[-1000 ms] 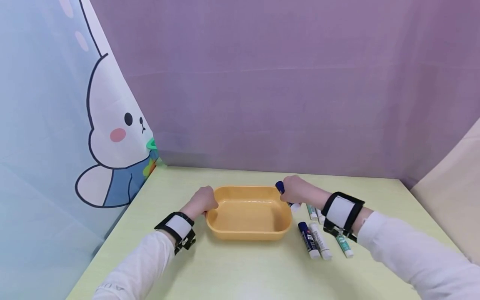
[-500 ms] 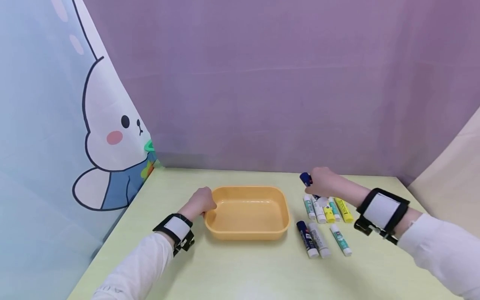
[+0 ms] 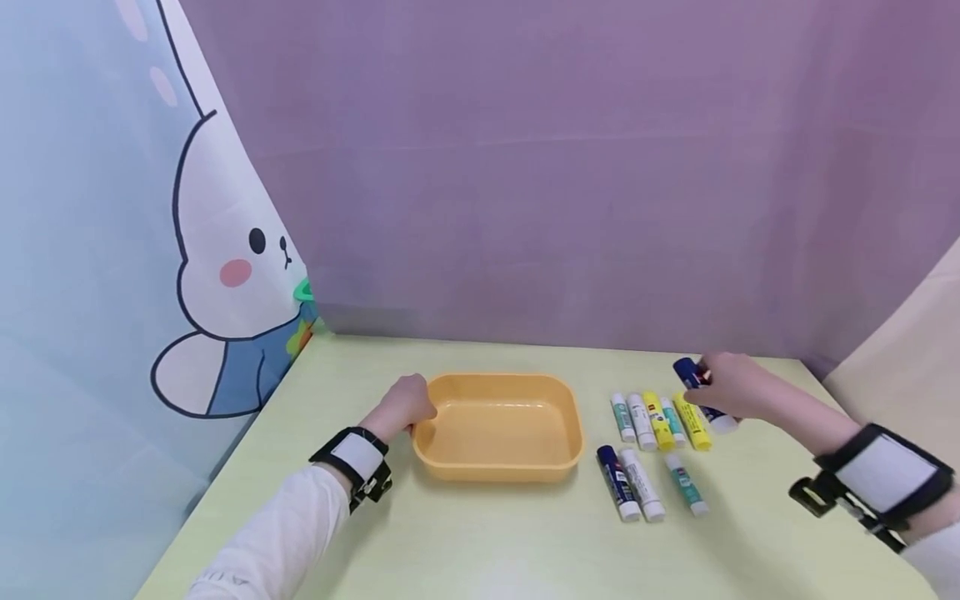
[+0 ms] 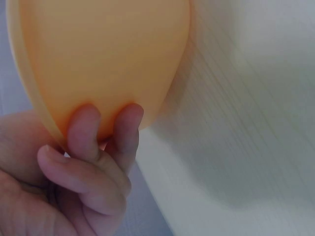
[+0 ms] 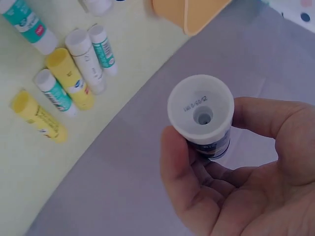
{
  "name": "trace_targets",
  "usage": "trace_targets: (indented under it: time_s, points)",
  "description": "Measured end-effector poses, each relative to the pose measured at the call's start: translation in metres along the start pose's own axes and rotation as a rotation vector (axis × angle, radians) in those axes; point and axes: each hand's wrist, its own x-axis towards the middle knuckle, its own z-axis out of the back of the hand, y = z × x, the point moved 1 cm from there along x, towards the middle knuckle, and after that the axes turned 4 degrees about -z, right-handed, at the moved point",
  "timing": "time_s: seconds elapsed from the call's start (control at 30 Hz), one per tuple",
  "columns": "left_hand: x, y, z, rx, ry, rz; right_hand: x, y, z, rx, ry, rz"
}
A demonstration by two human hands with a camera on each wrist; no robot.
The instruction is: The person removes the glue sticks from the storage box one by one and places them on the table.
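My left hand (image 3: 408, 402) grips the left end of a yellow-orange plastic basin (image 3: 498, 472) that has nothing in it. The left wrist view has the fingers (image 4: 82, 132) curled over the wall of the basin (image 4: 113, 49). Over at the right, my right hand (image 3: 738, 385) holds a dark blue glue stick (image 3: 688, 372), tilted, behind the right end of a row of glue sticks. Its round white base (image 5: 202, 109) faces the right wrist camera, pinched between thumb and fingers (image 5: 179, 174).
Right of the basin, the back row has two yellow glue sticks (image 3: 692, 422), a white one (image 3: 641, 421) and two teal ones (image 3: 622, 418). In front lie a dark blue glue stick (image 3: 618, 483), a white one (image 3: 642, 485) and a teal one (image 3: 687, 485). A purple curtain (image 3: 525, 208) hangs behind.
My right hand has carried the dark blue glue stick rightward from the basin's right rim, past the back row, which now shows fully. My left hand has stayed on the basin.
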Motion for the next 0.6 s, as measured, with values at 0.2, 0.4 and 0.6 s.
trace_targets:
  time_s: [0.2, 0.4, 0.6]
  points:
    - [-0.001, -0.001, 0.001, -0.001, -0.009, -0.014, -0.012, -0.024, -0.005, 0.018, -0.022, -0.006]
    - [-0.002, -0.002, 0.000, 0.003, -0.008, -0.009, -0.018, -0.042, -0.019, 0.035, -0.025, -0.018]
    - [-0.001, -0.003, 0.000, -0.001, -0.012, 0.000, -0.017, -0.056, -0.044, 0.069, 0.000, -0.046]
